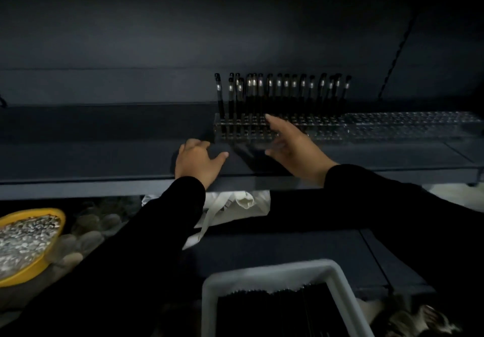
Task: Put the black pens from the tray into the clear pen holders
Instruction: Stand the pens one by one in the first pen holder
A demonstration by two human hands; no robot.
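Both hands are empty, the left hand [195,162] flat on the shelf and the right hand [293,144] spread at the clear holder [262,129] of upright pens [285,93], so the next pick, I'd say, means reaching down to the grey tray [337,271].

Black pens [282,93] upright, packed in rows in left clear pen holder [262,129] on dark shelf; right clear pen holder [408,124] abutting it, unfilled; more black pens lying flat in grey tray [209,300] at bottom
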